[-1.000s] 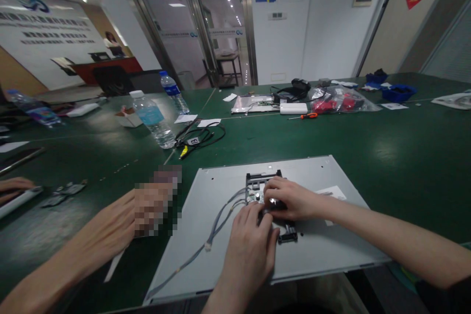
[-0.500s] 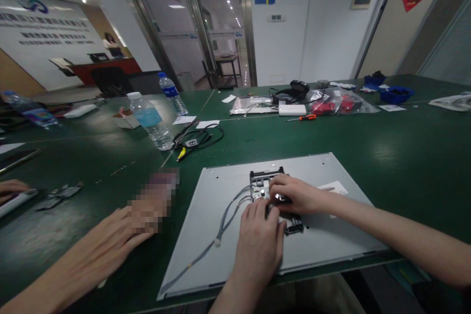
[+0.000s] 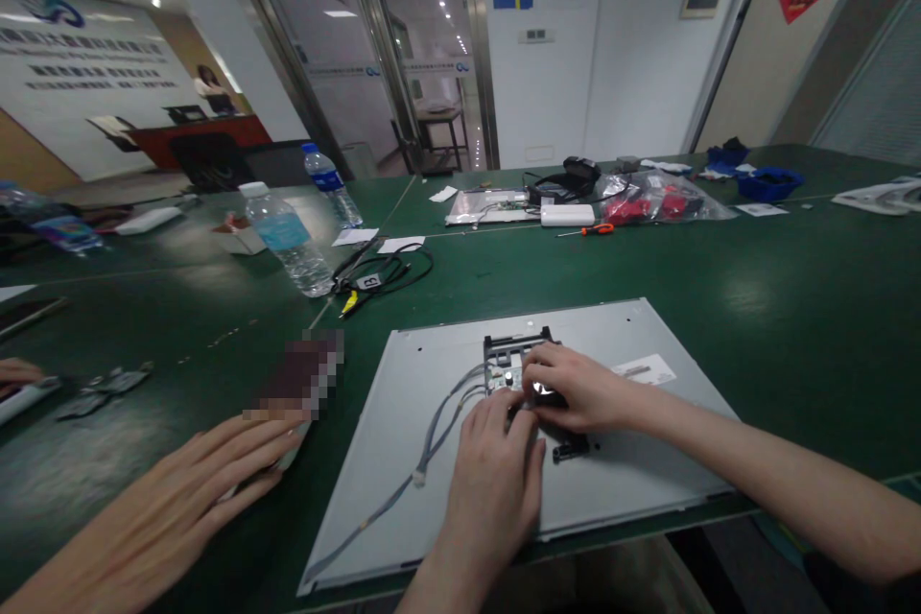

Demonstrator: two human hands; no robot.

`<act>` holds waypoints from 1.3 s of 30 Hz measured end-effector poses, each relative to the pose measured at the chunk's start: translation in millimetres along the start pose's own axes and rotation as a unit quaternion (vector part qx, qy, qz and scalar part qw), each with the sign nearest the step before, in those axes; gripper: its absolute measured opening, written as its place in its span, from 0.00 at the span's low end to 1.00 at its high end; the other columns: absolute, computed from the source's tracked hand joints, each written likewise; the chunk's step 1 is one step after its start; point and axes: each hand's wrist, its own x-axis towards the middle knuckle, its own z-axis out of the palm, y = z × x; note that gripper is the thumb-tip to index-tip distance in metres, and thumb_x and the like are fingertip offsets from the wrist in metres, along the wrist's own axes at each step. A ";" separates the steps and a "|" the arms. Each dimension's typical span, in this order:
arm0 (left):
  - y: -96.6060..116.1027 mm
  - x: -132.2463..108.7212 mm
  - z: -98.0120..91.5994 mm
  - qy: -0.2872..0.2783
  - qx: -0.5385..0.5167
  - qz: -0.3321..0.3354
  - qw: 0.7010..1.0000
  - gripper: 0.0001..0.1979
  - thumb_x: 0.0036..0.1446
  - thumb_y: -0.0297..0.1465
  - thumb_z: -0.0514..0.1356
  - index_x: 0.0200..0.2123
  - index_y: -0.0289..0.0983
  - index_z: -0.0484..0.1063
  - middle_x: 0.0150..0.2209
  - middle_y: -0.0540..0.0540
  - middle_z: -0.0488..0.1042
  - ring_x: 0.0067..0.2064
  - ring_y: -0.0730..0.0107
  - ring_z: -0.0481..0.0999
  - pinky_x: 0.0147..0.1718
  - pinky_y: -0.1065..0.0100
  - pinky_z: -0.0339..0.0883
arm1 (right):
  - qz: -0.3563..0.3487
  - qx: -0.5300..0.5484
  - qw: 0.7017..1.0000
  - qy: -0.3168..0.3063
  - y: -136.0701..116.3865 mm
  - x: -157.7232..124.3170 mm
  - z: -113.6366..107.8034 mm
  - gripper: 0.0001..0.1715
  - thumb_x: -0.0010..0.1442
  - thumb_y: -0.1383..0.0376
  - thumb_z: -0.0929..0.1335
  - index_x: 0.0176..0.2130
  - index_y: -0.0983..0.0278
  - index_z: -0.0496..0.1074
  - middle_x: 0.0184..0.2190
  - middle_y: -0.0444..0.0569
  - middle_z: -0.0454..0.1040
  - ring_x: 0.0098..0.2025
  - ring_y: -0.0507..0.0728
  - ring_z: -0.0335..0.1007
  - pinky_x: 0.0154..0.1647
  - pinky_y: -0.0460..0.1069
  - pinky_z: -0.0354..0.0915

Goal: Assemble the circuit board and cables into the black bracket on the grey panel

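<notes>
A flat white-grey metal panel point(image 3: 389, 403), like the back of a display, lies on the green table in front of me. At its middle sits a black plastic bracket point(image 3: 518, 338) around a small circuit board point(image 3: 506, 376). My left hand point(image 3: 496, 460) bends its fingers over the near side of this bracket. My right hand point(image 3: 579, 390) curls its fingers around the bracket's right part, with a shiny dark surface beneath them. Both hands' fingertips nearly meet, and they partly hide what they grip. Grey cables point(image 3: 430, 432) run from the board to the panel's near left corner.
Left of the panel, another person's hand point(image 3: 208, 480) rests on a phone point(image 3: 306, 369). Beyond stand water bottles point(image 3: 288, 245) beside black cables point(image 3: 392, 269). An orange screwdriver point(image 3: 596, 230), a bag with red items point(image 3: 662, 200) and blue trays point(image 3: 769, 184) lie farther back.
The other person's hand has drawn back toward the lower left, uncovering more of the phone. My hands stay at the bracket with only slight movement. The view has shifted a little.
</notes>
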 end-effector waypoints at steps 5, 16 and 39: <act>3.1 -1.7 -1.0 0.018 0.036 0.026 0.999 0.11 0.59 0.24 0.54 0.41 0.43 0.71 0.47 0.47 0.74 0.52 0.56 0.72 0.56 0.51 0.67 | 0.006 0.004 1.000 0.002 -3.5 -2.1 -1.8 0.11 0.58 0.70 0.69 0.42 0.63 0.67 0.44 0.53 0.68 0.47 0.59 0.64 0.47 0.54 0.64; 7.5 -4.8 -4.1 0.016 0.010 0.051 0.999 0.10 0.62 0.26 0.53 0.41 0.42 0.73 0.45 0.47 0.77 0.43 0.58 0.76 0.42 0.53 0.73 | 0.008 0.000 1.000 0.004 -4.4 -2.7 2.1 0.16 0.57 0.72 0.68 0.46 0.63 0.67 0.47 0.54 0.68 0.50 0.60 0.64 0.50 0.55 0.64; 6.2 -6.1 7.9 0.035 -0.009 0.099 0.994 0.08 0.62 0.27 0.54 0.36 0.37 0.74 0.34 0.45 0.77 0.37 0.60 0.76 0.37 0.56 0.72 | 0.010 -0.011 1.000 -0.001 -4.8 -3.1 1.1 0.13 0.63 0.64 0.67 0.48 0.63 0.68 0.48 0.55 0.68 0.50 0.60 0.65 0.51 0.56 0.65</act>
